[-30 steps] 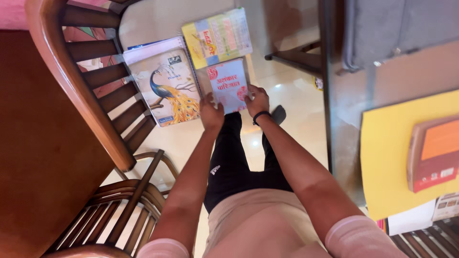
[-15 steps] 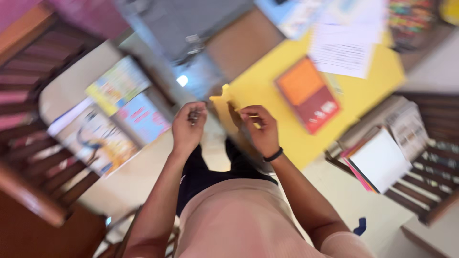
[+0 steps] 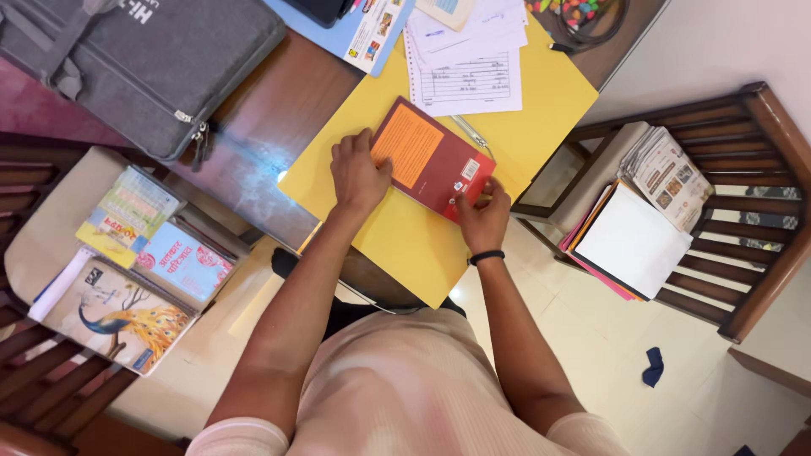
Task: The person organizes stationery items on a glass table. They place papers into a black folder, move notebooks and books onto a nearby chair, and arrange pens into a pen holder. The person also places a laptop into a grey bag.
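Note:
A red book with an orange panel point(image 3: 431, 159) lies on a yellow sheet point(image 3: 405, 241) on the dark wooden table point(image 3: 279, 110). My left hand point(image 3: 356, 176) rests flat at the book's left edge, fingers touching it. My right hand point(image 3: 483, 218), with a black wristband, grips the book's near right corner. Both hands are in contact with the book, which lies flat.
White papers point(image 3: 465, 72) lie beyond the book. A grey bag point(image 3: 144, 59) sits at the table's left. Several books, one with a peacock cover point(image 3: 118, 317), lie on a chair seat at left. Another wooden chair point(image 3: 743, 219) at right holds stacked folders and papers point(image 3: 634, 241).
I have turned from the chair with the books to the table. My hands left the pink book there and now sit on the red book.

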